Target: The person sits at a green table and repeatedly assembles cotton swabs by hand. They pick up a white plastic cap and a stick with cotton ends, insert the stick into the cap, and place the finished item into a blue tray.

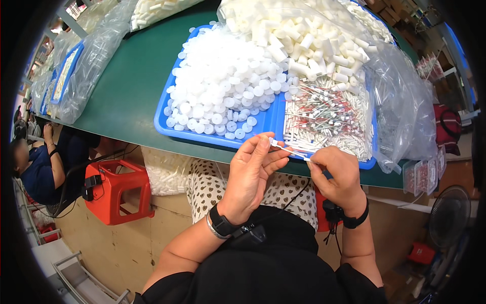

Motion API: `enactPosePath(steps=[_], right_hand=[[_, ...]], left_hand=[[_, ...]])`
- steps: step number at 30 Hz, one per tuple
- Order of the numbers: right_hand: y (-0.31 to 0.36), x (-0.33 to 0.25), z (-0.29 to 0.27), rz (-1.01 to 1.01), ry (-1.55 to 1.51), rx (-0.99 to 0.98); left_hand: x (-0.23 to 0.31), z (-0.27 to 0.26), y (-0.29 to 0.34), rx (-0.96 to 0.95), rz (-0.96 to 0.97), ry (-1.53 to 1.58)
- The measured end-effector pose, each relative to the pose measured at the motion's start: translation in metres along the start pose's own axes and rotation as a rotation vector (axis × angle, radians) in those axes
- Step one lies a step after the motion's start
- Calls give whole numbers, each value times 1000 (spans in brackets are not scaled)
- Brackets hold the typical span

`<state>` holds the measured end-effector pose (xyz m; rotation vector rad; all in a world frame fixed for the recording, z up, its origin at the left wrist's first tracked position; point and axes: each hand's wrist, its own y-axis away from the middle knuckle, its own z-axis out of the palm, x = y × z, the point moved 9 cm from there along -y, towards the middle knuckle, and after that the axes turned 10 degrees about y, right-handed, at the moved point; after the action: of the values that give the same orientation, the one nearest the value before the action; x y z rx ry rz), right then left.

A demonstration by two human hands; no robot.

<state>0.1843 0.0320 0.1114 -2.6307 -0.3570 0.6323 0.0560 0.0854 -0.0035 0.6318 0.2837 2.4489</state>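
My left hand (pixel 249 175) pinches one end of a thin white stick-like piece (pixel 293 151) between thumb and forefinger, its other fingers loosely curled. At the opposite end, the thumb and fingers of my right hand (pixel 338 175) close on its small white tip. The piece is too small to name exactly. Both hands are just in front of a blue divided tray (pixel 167 124). Its left part holds a heap of translucent white discs (pixel 217 81). In its right part lie short white tubes (pixel 364 142), with red and white wired pieces (pixel 324 109) on top.
Thick cream-coloured cylinders (pixel 314 50) spill from a clear plastic bag (pixel 400 96) behind the tray on the green table (pixel 121 86). A red stool (pixel 119 192) and a seated person (pixel 43 164) are at the left. A fan (pixel 449 215) stands at the right, below clear boxes (pixel 422 172).
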Motion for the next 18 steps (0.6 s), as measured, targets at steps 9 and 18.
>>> enactPosePath(steps=[9, 18], right_hand=[[-1, 0, 3, 26, -8, 45], [-5, -3, 3, 19, 11, 41]], left_hand=[[2, -5, -1, -3, 4, 44], [5, -4, -1, -4, 13, 56]])
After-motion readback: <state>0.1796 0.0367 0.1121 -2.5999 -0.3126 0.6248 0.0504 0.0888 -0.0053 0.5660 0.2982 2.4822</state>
